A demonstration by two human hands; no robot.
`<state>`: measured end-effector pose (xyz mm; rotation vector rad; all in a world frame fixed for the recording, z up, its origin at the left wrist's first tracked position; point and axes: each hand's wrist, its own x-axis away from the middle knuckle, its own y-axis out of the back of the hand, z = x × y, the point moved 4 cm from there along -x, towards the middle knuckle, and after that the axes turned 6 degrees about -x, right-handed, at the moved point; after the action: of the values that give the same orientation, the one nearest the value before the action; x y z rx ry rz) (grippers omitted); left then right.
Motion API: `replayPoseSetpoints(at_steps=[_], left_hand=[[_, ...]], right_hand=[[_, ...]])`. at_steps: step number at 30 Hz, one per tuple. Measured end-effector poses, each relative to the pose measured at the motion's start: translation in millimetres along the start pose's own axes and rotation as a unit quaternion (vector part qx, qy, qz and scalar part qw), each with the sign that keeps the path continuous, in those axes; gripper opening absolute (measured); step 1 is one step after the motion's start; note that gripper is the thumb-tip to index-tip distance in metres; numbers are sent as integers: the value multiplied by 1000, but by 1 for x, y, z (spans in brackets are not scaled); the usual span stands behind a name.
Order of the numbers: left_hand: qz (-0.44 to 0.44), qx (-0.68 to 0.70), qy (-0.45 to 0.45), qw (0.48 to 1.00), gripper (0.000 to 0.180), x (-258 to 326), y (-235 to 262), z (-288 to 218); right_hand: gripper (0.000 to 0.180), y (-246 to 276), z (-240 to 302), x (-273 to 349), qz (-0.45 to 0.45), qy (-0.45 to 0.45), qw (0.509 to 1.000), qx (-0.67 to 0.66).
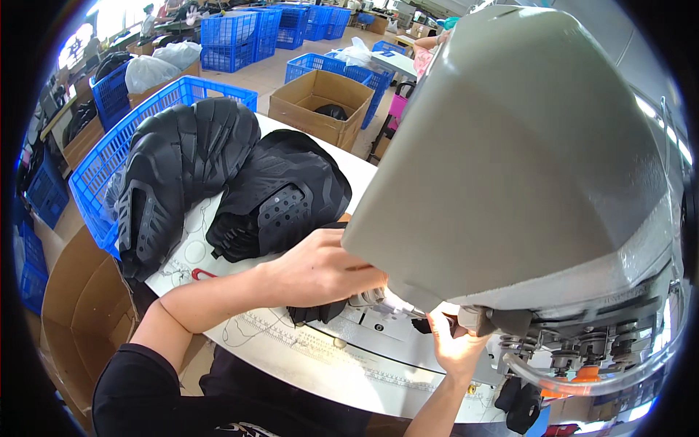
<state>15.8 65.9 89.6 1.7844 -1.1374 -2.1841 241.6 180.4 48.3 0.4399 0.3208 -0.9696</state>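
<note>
A large grey-beige sewing machine head (510,160) fills the right side and covers part of my work. My left hand (328,269) is closed at its left edge, fingers bent. A black padded piece (318,313) shows below that hand and seems gripped by it; most of it is hidden. Under the machine head, near the needle area, my right hand (456,346) has its thumb raised and fingers curled around something dark, too hidden to name. Left of my hands, two groups of black moulded pieces (284,200) with vented panels lie on the white table (313,357).
A red-handled tool (203,274) and loose threads lie by my left forearm. A blue crate (95,182) stands beyond the black pieces. One cardboard box (80,306) is at the left, another (320,109) behind the table. Thread-tension parts and a clear tube (582,386) hang at the right.
</note>
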Motion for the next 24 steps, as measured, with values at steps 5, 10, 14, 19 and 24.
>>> replayPoseSetpoints(at_steps=[5, 10, 14, 19, 24], left_hand=[[-69, 39, 138, 987, 21, -5, 17, -14], [43, 435, 340, 832, 30, 40, -9, -72], [74, 653, 449, 605, 51, 58, -56, -96], [96, 666, 432, 600, 40, 57, -48, -93], [115, 652, 429, 614, 37, 63, -36, -91]], right_hand=[[25, -25, 45, 13, -83, 176, 926, 323], [21, -45, 83, 59, -164, 114, 920, 336], [29, -82, 86, 100, -39, 64, 951, 299], [30, -48, 93, 119, -107, 89, 945, 297], [26, -9, 82, 96, -194, -66, 947, 246]])
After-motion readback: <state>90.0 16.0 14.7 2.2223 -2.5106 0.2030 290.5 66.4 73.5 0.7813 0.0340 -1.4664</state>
